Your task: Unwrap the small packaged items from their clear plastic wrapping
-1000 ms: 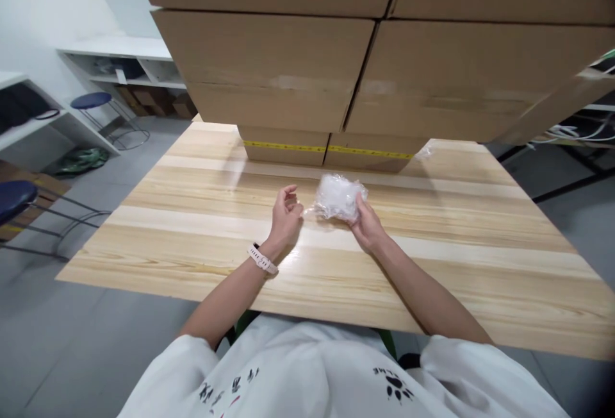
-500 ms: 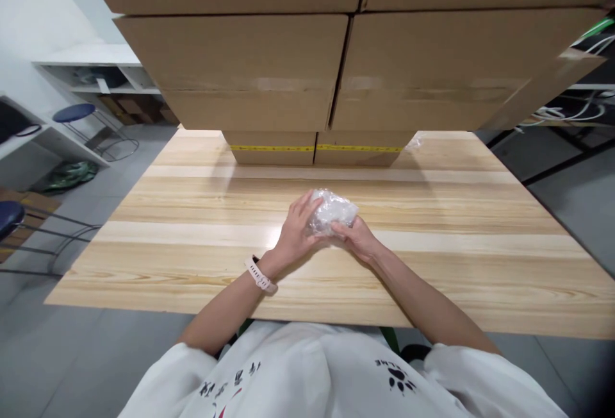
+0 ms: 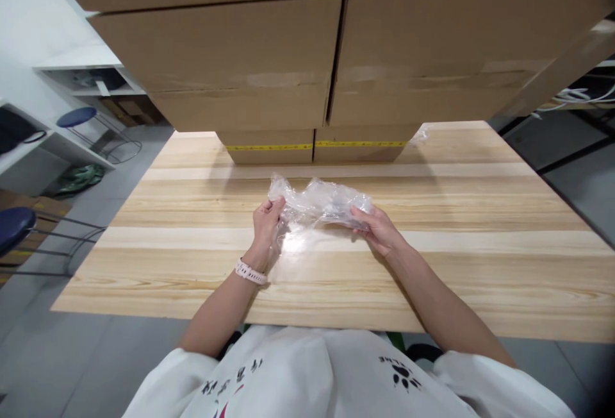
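While left hand [image 3: 267,220] pinches and right hand [image 3: 380,229] grips, clear plastic wrapping [image 3: 321,203] spans between the fingers, seemingly mid-unfolding; further spreading likely calls for firm holds.

Wrap [image 3: 305,203]: was clear plastic film, glossy and crinkled
Worktop [image 3: 384,290]: looked smooth wood, slightly glossy
Boxes [image 3: 216,46]: were matt cardboard with shiny tape [image 3: 271,79]
Shirt [image 3: 298,367]: was matt cloth
Strap [image 3: 250,272]: looked smooth and matt

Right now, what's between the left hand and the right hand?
Crumpled clear plastic, spanning from the left hand's fingers to the right hand; seen in the head view.
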Tool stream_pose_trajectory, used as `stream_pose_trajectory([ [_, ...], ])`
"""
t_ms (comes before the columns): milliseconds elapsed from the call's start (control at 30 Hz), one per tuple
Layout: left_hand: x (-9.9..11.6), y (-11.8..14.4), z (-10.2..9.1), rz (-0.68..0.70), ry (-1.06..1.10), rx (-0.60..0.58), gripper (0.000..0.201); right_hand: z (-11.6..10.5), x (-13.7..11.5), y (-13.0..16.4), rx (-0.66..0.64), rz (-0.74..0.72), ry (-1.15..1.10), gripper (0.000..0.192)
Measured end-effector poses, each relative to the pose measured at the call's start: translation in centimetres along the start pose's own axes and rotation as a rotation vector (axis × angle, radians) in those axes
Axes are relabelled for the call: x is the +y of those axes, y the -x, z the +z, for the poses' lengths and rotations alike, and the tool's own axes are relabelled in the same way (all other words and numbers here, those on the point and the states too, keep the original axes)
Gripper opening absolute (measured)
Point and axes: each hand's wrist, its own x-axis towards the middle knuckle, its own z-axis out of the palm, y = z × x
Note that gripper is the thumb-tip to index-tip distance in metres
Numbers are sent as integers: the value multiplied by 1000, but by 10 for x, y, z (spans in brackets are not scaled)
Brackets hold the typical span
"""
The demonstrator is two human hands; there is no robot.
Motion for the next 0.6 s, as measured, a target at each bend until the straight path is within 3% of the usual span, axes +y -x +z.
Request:
stream_pose_trajectory([
  [67,2,-2,-1,4,8,-14,55,-5,-1,-2,18,-49,97,51],
  [200,9,1,2,-44,85,-129,56,-8,-4,3,158,-419,531,74],
  [300,11,13,9,-104,106,-261,59,4,-6,16,50,-582,823,86],
  [400,9,26,16,-144,82,-366,53,22,-1,27,-93,-687,912,99],
  [433,8,28,17,-150,73,-384,50,27,1,29,-114,-709,908,91],
  [500,7,26,16,-142,62,-372,48,32,3,29,-103,-708,837,58],
  [600,10,12,8,-70,100,-246,54,22,-4,24,17,-612,581,19],
])
